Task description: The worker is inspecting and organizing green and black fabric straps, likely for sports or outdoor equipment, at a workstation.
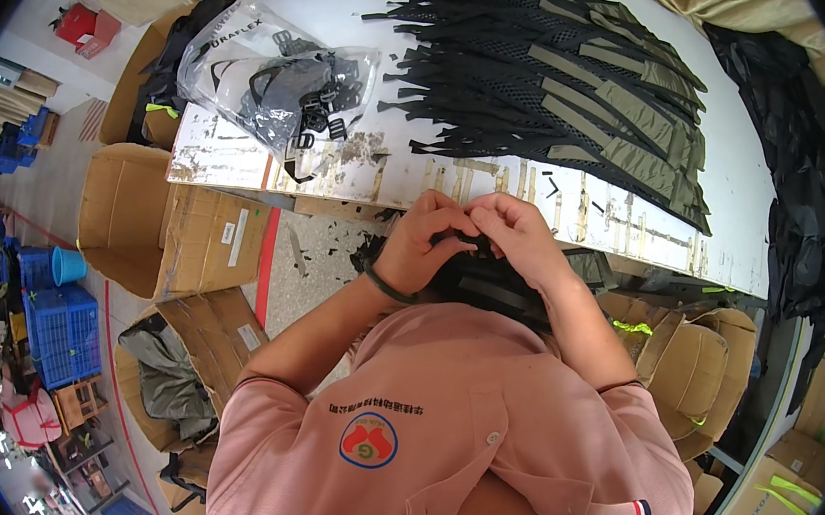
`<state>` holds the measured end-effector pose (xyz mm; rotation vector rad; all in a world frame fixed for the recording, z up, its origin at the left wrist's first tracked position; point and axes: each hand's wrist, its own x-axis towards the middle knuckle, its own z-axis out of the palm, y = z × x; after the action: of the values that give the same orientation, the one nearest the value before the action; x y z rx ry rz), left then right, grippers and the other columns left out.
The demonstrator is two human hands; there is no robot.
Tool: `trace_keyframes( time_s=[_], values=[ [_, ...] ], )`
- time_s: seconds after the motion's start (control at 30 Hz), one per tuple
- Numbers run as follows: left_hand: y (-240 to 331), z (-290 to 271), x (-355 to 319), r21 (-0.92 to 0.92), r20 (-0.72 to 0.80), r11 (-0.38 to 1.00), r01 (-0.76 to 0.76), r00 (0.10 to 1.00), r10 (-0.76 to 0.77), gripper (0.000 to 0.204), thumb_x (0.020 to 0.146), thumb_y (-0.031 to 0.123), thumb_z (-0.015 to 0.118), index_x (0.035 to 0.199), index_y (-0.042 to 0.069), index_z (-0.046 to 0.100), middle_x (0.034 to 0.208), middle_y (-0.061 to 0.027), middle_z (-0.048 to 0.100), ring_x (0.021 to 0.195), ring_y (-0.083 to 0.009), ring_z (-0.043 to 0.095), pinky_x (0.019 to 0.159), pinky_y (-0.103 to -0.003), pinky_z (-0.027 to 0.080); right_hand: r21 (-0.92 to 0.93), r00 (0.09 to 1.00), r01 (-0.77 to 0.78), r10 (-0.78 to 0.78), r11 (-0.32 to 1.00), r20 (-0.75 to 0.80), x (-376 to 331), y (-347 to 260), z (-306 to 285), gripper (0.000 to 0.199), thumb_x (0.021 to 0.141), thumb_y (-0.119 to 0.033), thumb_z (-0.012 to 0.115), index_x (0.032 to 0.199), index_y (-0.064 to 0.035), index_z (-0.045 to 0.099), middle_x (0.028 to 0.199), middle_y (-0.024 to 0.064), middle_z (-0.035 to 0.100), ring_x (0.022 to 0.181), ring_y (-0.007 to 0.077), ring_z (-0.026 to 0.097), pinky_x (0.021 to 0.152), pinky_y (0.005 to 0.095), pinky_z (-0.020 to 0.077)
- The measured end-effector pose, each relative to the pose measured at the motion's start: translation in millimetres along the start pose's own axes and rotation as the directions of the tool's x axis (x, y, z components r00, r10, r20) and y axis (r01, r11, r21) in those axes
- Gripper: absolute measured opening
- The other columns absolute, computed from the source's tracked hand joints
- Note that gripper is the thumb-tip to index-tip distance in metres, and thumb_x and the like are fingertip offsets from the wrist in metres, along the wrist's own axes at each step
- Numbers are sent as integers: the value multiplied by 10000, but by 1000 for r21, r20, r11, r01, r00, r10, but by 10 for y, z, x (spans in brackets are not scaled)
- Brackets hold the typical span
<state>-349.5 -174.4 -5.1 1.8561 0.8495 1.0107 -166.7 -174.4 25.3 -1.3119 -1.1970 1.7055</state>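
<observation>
Head view: the left hand point(423, 243) and right hand point(518, 231) pinched a small black piece point(472, 242) between them (its shape was mostly hidden), just off the near edge of the white table point(735, 208). Dark fabric point(481, 290) lay nearer the body. Farther right, black-and-olive panels point(606, 86) were piled; farther left sat a clear bag point(214, 87) of black buckles point(321, 116).

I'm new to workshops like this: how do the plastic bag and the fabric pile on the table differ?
The plastic bag is see-through and crumpled, while the fabric pile is black and olive with overlapping strips. The bag covers less space than the pile. Both lie on the white table.
</observation>
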Motion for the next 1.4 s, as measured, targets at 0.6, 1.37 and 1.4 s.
trace_keyframes(
  time_s=[0.6, 1.37, 1.4],
  values=[
    [-405, -485, -586, 287, -196, 849, 443, 895, -400, 303, 834, 178, 664, 1066, 27, 542, 892, -82, 606, 680, -144, 560, 615, -258, 468, -990, 734, -55, -667, 130, -129, 665, 127, -1512, 243, 729, -65, 676, 959, -61, 600, 881, 110, 573, 870, 300, 556, 764, 395, 442],
    [-585, -235, 224, -677, -7, 533, 508, 720, -694, 101, 878, 107, 609, 955, 42, 608, 780, -21, 601, 601, -111, 587, 544, -228, 485, -936, 981, 186, 3, 298, 195, -753, 336, -788, 119, 730, -124, 672, 844, -90, 672, 791, 94, 579, 814, 290, 571, 772, 388, 417],
    [-544, -229, 190, -660, -46, 566, 493, 726, -686, 82, 871, 80, 612, 938, 33, 603, 776, -26, 602, 589, -110, 586, 531, -221, 481, -877, 963, 248, -199, 411, 179, -599, 305, -700, 192, 741, -142, 680, 917, -73, 651, 845, 111, 595, 840, 313, 566, 782, 391, 427]
  ],
)
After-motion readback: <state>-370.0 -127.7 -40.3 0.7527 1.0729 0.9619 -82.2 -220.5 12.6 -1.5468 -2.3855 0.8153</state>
